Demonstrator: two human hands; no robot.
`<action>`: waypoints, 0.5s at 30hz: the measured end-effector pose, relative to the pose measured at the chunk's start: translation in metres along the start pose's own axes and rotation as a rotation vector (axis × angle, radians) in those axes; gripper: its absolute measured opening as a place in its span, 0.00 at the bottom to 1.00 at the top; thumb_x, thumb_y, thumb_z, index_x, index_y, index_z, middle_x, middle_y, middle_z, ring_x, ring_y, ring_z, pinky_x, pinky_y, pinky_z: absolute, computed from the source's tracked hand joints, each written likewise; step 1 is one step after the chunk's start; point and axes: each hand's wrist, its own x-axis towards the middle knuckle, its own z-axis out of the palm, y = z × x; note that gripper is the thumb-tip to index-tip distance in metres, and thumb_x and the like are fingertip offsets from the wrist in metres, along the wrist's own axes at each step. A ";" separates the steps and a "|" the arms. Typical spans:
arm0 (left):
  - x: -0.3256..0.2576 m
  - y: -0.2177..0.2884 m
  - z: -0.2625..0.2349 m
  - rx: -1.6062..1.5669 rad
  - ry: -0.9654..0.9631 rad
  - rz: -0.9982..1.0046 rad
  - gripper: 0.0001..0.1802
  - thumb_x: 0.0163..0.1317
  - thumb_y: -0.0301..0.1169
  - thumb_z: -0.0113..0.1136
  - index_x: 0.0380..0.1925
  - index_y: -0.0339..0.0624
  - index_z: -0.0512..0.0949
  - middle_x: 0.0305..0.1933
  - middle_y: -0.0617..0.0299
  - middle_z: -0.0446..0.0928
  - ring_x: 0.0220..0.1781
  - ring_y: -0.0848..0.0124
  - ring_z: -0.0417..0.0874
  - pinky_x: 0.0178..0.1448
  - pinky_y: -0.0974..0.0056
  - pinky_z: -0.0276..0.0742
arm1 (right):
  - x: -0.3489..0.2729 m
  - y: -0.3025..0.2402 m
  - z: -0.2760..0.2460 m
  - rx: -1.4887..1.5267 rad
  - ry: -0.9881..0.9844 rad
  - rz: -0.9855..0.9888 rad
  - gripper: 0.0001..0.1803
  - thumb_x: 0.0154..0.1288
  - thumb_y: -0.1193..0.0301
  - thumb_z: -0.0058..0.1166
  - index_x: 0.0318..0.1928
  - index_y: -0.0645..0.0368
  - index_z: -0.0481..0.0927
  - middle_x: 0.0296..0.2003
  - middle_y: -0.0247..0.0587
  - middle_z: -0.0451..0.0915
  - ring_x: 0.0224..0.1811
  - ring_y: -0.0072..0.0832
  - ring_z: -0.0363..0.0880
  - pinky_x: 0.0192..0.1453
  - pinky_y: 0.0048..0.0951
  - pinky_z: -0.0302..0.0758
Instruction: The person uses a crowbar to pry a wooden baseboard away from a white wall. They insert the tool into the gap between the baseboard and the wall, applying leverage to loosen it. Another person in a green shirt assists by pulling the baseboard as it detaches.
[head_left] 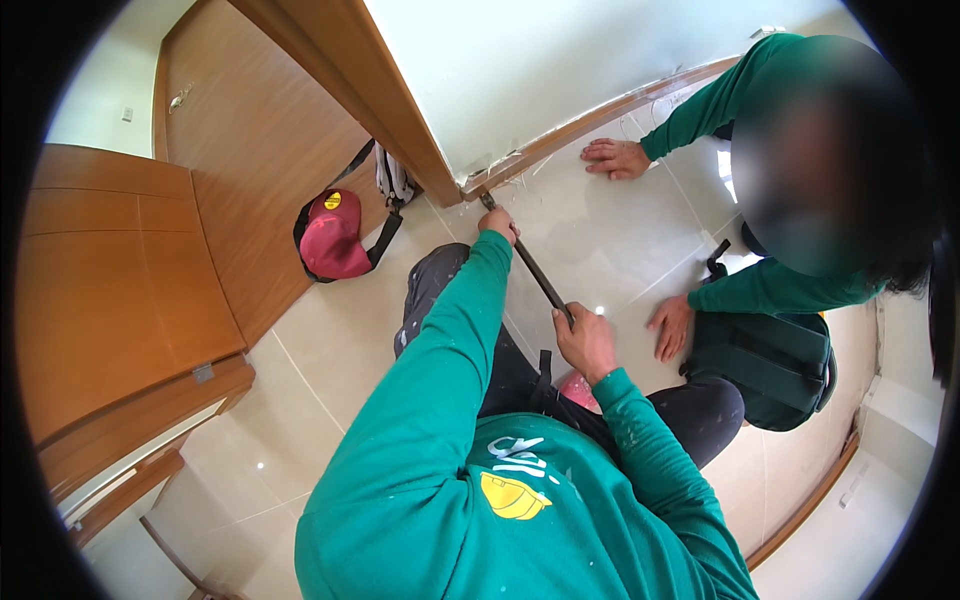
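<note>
A dark metal pry bar (538, 272) slants from my lap up to the corner where the wooden baseboard (585, 124) meets the door frame (385, 100). My left hand (497, 224) is closed around it near its far end, close to the baseboard. Lower down, my right hand (587, 343) grips the bar's near end. The far tip is at the foot of the baseboard; whether it is wedged behind the wood I cannot tell. Ragged white bits show along the baseboard's edges.
Another person in green (800, 200) leans in from the right, both hands on or near the tiled floor (590, 230). A dark backpack (760, 360) lies beside them. At left are a red cap (335, 235), a grey bag (393, 180) and a wooden door (120, 280).
</note>
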 end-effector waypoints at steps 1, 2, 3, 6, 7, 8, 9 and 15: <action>0.005 -0.002 0.001 -0.005 -0.005 0.042 0.19 0.78 0.45 0.54 0.34 0.42 0.72 0.25 0.59 0.72 0.21 0.67 0.71 0.22 0.61 0.69 | 0.002 0.006 0.002 0.012 -0.008 0.006 0.20 0.74 0.56 0.53 0.36 0.63 0.81 0.26 0.66 0.81 0.35 0.67 0.81 0.43 0.61 0.76; 0.011 -0.007 0.000 0.004 0.013 0.044 0.19 0.78 0.44 0.54 0.35 0.40 0.73 0.26 0.57 0.74 0.22 0.65 0.74 0.22 0.59 0.71 | 0.002 0.013 0.005 0.022 -0.009 0.008 0.20 0.74 0.56 0.53 0.37 0.63 0.81 0.27 0.66 0.81 0.36 0.67 0.81 0.43 0.62 0.76; 0.016 -0.013 0.000 0.013 0.030 0.047 0.19 0.78 0.44 0.54 0.37 0.38 0.75 0.27 0.55 0.76 0.24 0.63 0.77 0.23 0.57 0.72 | 0.002 0.021 0.009 0.032 -0.004 0.008 0.19 0.74 0.56 0.53 0.37 0.62 0.81 0.27 0.66 0.81 0.36 0.67 0.81 0.43 0.62 0.76; 0.019 -0.039 -0.004 0.311 0.103 0.199 0.20 0.78 0.42 0.54 0.43 0.32 0.77 0.36 0.46 0.82 0.32 0.52 0.86 0.26 0.50 0.79 | 0.004 0.043 0.028 -0.008 -0.047 0.085 0.18 0.74 0.57 0.54 0.39 0.62 0.80 0.28 0.66 0.81 0.36 0.68 0.81 0.42 0.62 0.76; 0.014 -0.049 -0.007 0.468 0.137 0.293 0.21 0.78 0.42 0.53 0.44 0.30 0.77 0.40 0.43 0.83 0.35 0.49 0.87 0.29 0.48 0.81 | 0.006 0.050 0.033 0.001 -0.028 0.036 0.18 0.74 0.57 0.54 0.39 0.62 0.79 0.27 0.66 0.81 0.36 0.67 0.81 0.42 0.62 0.75; 0.004 -0.062 -0.013 0.629 0.165 0.375 0.22 0.78 0.42 0.53 0.46 0.29 0.77 0.43 0.40 0.83 0.37 0.46 0.87 0.33 0.47 0.83 | 0.007 0.055 0.040 -0.008 -0.028 0.029 0.18 0.74 0.57 0.55 0.38 0.62 0.78 0.27 0.65 0.81 0.35 0.66 0.81 0.41 0.61 0.75; -0.008 -0.074 -0.018 0.763 0.178 0.409 0.23 0.78 0.43 0.51 0.47 0.28 0.76 0.45 0.39 0.83 0.39 0.45 0.88 0.36 0.46 0.84 | 0.008 0.059 0.045 -0.037 -0.050 0.048 0.19 0.74 0.56 0.55 0.38 0.62 0.78 0.26 0.64 0.81 0.35 0.65 0.81 0.40 0.61 0.74; -0.095 -0.114 -0.023 0.424 0.080 0.332 0.27 0.81 0.46 0.41 0.51 0.28 0.73 0.47 0.34 0.82 0.42 0.41 0.87 0.54 0.44 0.83 | 0.017 0.075 0.069 -0.083 -0.027 0.085 0.22 0.76 0.52 0.52 0.38 0.60 0.74 0.28 0.68 0.81 0.36 0.69 0.81 0.41 0.64 0.75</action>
